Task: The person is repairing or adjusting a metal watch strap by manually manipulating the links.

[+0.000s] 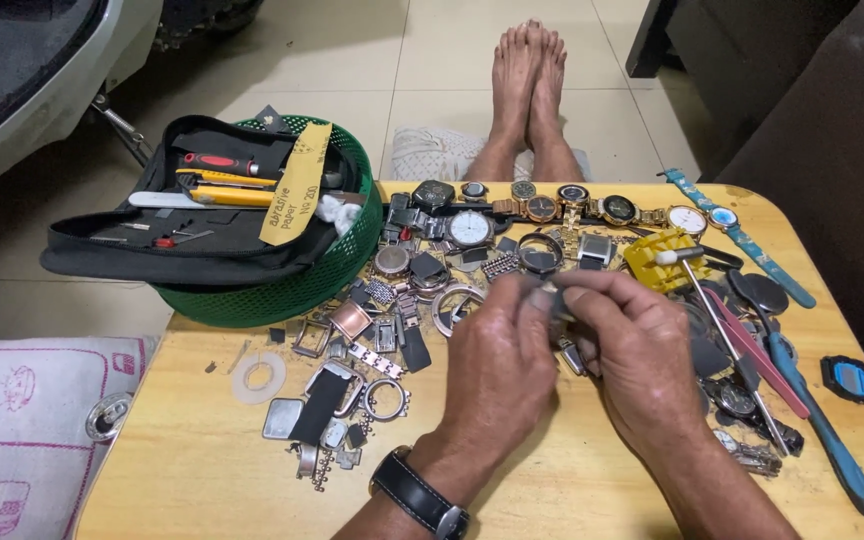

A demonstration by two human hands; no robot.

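Wooden table (192, 460), light tan, rounded corners, carrying a scatter of watch parts and tools. Green mesh basket (297, 285), round, at the table's far left edge; laid across its top is an open black tool pouch (152, 250) holding a red-handled tool, yellow-handled tools and a white strip, with a yellow paper slip (297, 185) leaning over the basket rim. Left hand (497, 365), wrist wearing a black-strapped watch (420, 495), and right hand (642, 350), both over the middle of the table, fingertips drawn together and meeting. Small grey watch part (549, 298), pinched narrowly between the fingers (530, 292) of both hands just above the table; its exact kind is hard to tell, being largely covered. Row of wristwatches (572, 205) along the far edge, gold and dark cases, beyond the hands. White-dialled watch (470, 230), just behind the left hand. Yellow case holder (657, 260), just beyond the right hand. Pink tweezers (752, 350) and a blue-handled tool (812, 420), lying slantwise right of the right hand. Blue watch face (852, 380), near the right edge. Loose buckles, links and case backs (352, 370), heaped left of the left hand. White ring (258, 377), flat, apart at the left.
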